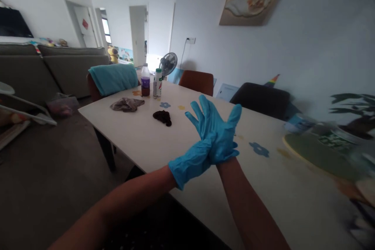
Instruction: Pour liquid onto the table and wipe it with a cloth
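Both of my hands wear blue disposable gloves and are raised over the near side of the white table (pixel 131 125). My left hand (pixel 195 158) is closed round the base of my right hand, at the cuff of its glove (pixel 224 156). Some left fingertips show past the far side of that wrist. My right hand (pixel 212 119) is open, with fingers and thumb spread and its palm turned up. A crumpled dark brown cloth (pixel 162 117) lies beyond my hands, to the left. Farther back is a crumpled grey-brown cloth (pixel 127 104).
A purple-labelled bottle (pixel 145 82) and a green-capped white container (pixel 158 83) stand at the table's far end. Chairs (pixel 197 81) line the wall side, and a teal towel (pixel 113 78) hangs on another chair. A potted plant (pixel 354 125) is at right, blurred.
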